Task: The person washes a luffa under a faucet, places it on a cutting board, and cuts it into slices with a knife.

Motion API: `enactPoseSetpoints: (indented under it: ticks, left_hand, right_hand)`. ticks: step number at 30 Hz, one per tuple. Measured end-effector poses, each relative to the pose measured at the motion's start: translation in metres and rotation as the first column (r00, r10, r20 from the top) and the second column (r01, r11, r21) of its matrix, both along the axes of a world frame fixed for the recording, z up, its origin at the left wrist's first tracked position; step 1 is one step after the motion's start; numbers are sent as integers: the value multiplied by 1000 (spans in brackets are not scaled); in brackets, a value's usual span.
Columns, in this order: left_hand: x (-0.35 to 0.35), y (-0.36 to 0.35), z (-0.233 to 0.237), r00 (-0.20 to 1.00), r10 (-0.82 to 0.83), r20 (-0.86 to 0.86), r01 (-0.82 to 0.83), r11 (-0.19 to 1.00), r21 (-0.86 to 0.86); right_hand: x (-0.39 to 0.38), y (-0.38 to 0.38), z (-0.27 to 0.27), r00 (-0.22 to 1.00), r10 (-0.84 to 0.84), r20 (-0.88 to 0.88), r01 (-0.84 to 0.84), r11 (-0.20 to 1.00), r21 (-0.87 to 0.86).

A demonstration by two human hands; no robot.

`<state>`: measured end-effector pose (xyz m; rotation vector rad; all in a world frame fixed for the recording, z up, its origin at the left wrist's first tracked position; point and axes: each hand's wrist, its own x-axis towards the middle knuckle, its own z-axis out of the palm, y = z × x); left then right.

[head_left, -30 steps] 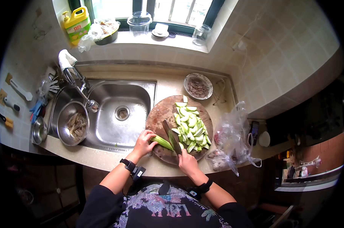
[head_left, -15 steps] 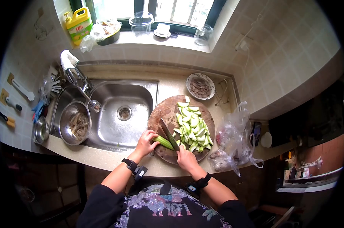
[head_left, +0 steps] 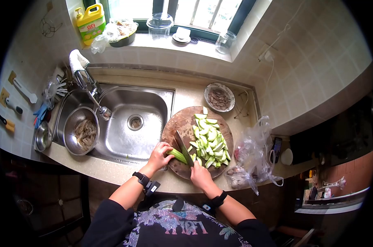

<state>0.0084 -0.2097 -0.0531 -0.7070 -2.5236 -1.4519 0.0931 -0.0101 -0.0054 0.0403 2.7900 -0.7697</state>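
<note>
On the round wooden cutting board (head_left: 176,123), my left hand (head_left: 159,155) is closed around a green vegetable stalk (head_left: 177,155), near the board's left edge. My right hand (head_left: 201,176) grips the handle of a knife (head_left: 183,149), whose dark blade stands across the right end of the stalk. The handle itself is hidden in my fingers. A heap of pale green cut pieces (head_left: 212,138) covers the right half of the board, and a few pieces lie against the blade's right side.
To the left is a steel sink (head_left: 151,105) with a colander (head_left: 73,148) of shrimp under the faucet (head_left: 87,88). Behind the board stands a patterned bowl (head_left: 219,97) of greyish pieces. Plastic bags (head_left: 254,152) lie at the right, beside a phone (head_left: 276,148) and a white cup (head_left: 287,156).
The camera view has shifted slightly. The knife and my right hand have moved a little left relative to the stalk, and my left hand keeps its hold.
</note>
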Motion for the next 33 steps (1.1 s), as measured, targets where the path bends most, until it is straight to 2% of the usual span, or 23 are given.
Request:
enactPoseSetpoints:
  ticks: [8,14,16,22,26,30,33]
  left_hand:
    - [-3,-3,1,999,-43,33,42,999,23]
    - [-2,-2,2,998,-28,62,27,999,27]
    - [-1,-1,3,997,-24,80,21,999,38]
    - [-4,-5,4,996,-45,75,44,999,16]
    - [-8,-8,3,992,-57,109,48,996,80]
    - [-10,-8,-5,997,-58,53,51,991,120]
    - [-5,-4,-2,993,-8,115,-7,992,128]
  right_hand:
    - [18,3,12,998,-25,-63,21,998,-61]
    - [17,-6,10,1000,-4,-23,5,1000,29]
    - [10,-10,8,999,50,-7,-49,992,113]
    - [4,-5,15,999,17,-48,-17,1000,8]
    - [12,-5,15,998,3,-63,-6,998,-59]
    - [11,-8,12,1000,-6,-16,6,1000,-11]
    - [-2,-9,11,1000,-7,21,7,1000,-7]
